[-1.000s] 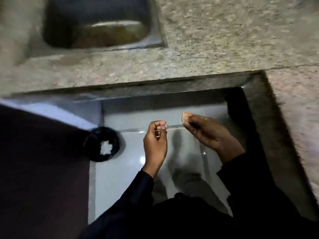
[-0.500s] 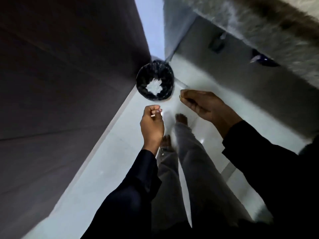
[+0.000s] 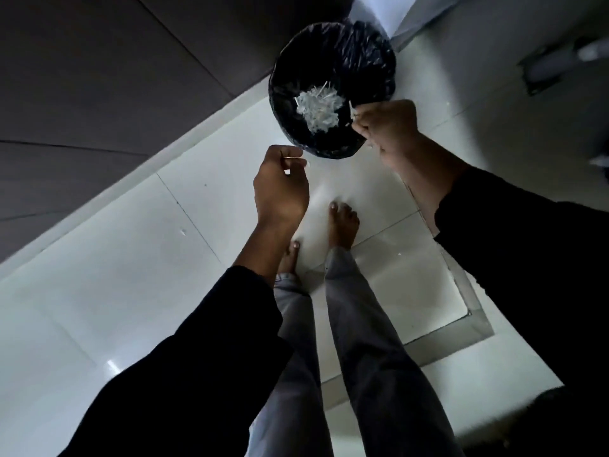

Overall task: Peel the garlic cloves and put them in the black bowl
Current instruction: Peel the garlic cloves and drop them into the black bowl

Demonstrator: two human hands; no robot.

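A second ago we stood at the table by the sink; then we looked down at the floor [image 3: 99, 291]. Our left hand [image 3: 280, 189] pinched a small pale bit in curled fingers. Farther off, our right hand [image 3: 389, 127] pinched peel scraps over the lined bin [image 3: 333, 37]. We saw no black bowl.

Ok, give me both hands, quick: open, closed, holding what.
Left hand: closed, pinching something small and pale; what it is cannot be told.
Right hand: closed, pinching thin pale bits beside the bin.
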